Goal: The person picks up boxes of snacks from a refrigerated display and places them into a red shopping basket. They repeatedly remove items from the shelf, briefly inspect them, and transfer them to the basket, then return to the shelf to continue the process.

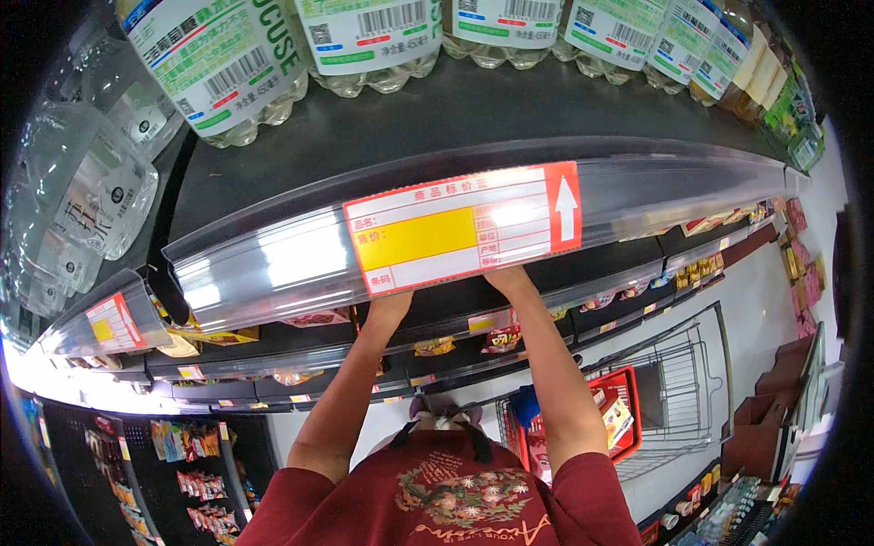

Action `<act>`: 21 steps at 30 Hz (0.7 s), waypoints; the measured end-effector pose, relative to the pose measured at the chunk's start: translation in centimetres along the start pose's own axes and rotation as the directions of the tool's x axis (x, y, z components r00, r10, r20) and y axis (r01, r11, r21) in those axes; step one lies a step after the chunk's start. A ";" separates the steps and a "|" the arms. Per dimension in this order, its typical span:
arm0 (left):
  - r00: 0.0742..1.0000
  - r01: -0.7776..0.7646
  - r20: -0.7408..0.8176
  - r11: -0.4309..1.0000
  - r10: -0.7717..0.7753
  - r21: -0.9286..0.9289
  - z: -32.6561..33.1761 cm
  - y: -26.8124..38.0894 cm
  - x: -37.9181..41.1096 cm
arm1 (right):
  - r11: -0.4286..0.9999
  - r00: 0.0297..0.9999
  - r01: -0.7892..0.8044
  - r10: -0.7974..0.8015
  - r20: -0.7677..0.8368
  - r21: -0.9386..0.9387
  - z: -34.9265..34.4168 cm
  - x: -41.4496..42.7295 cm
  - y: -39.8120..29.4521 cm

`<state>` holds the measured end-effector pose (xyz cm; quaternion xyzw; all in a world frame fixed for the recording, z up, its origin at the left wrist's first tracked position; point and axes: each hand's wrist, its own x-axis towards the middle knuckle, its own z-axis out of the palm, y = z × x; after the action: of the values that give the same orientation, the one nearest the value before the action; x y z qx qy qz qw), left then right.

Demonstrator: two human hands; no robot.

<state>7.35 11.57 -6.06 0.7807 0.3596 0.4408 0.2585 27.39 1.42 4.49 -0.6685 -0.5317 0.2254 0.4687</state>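
Both my forearms reach up from below to the underside of a black shelf (pixel 423 112). Only the back of my left hand (pixel 394 306) shows under the clear plastic price strip (pixel 649 191); its fingers are hidden. My right hand (pixel 511 280) is likewise covered beyond the wrist area by the strip and a price label (pixel 416 239) with red border and yellow band. Whether either hand holds anything cannot be seen. Lower, between my arms, snack packets (pixel 502 339) lie on a shelf. Above, a row of clear plastic drink bottles (pixel 375 41) stands on the black shelf.
More clear bottles (pixel 102 177) stand at the left. To my right is a wire shopping cart (pixel 683 389) beside a red basket (pixel 635 409) with packages inside. Hanging snack bags (pixel 184 440) fill a rack at lower left. Brown cartons (pixel 754 423) stand at the right.
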 end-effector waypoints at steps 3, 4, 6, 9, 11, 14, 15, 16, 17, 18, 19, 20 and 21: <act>0.997 -0.056 -0.039 0.993 0.060 0.108 0.6 -1.8 0.2 | 0.994 0.999 0.030 -0.031 -0.014 -0.108 0.6 1.0 1.0; 0.995 -0.068 -0.068 0.994 0.074 0.087 0.9 -2.1 0.6 | 0.987 0.997 0.062 -0.068 -0.033 -0.149 0.9 1.3 1.3; 0.997 -0.051 -0.045 0.995 0.056 0.091 0.9 -2.5 0.7 | 0.993 0.999 0.046 -0.048 -0.020 -0.110 1.3 1.6 1.5; 0.994 -0.088 -0.056 0.987 0.096 0.131 1.0 -2.7 1.5 | 0.998 1.000 0.010 -0.010 0.002 -0.061 1.7 2.2 1.3; 0.986 -0.133 -0.080 0.976 0.149 0.174 1.2 -2.3 2.0 | 0.996 1.000 -0.008 0.008 -0.001 -0.083 2.0 2.3 1.2; 0.996 -0.073 -0.038 0.987 0.079 0.141 1.2 -2.2 2.5 | 0.991 0.994 0.086 -0.093 -0.061 -0.099 2.8 2.9 2.5; 0.999 -0.043 -0.024 0.992 0.046 0.116 1.0 -2.1 2.6 | 0.991 0.991 0.105 -0.111 -0.073 -0.082 3.1 3.1 2.4; 1.000 0.000 -0.028 1.000 0.001 0.015 0.8 -2.0 2.5 | 0.997 0.995 0.077 -0.079 -0.062 -0.032 3.4 3.2 2.4; 0.999 0.043 -0.027 0.995 -0.046 -0.088 0.6 -1.8 2.4 | 0.999 0.998 0.048 -0.047 -0.049 0.017 3.5 3.3 2.4; 0.995 0.103 0.003 0.989 -0.104 -0.103 0.4 0.4 2.5 | 0.999 0.999 0.049 -0.049 -0.022 0.014 3.3 3.5 3.5; 0.993 0.114 0.020 0.989 -0.113 -0.098 0.4 0.5 2.6 | 0.995 0.999 0.047 -0.047 0.004 0.086 3.5 3.8 4.3; 0.992 0.124 0.039 0.988 -0.121 -0.094 0.3 0.5 2.8 | 0.987 0.998 0.043 -0.048 0.028 0.157 3.7 4.1 5.1; 0.989 0.138 0.060 0.987 -0.133 -0.088 0.1 0.5 2.8 | 0.985 0.999 0.046 -0.049 0.017 0.168 3.9 4.0 5.3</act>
<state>8.62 13.50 -4.40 0.7536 0.3839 0.4169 0.3330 28.23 6.61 -1.15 -0.6113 -0.5315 0.2652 0.5229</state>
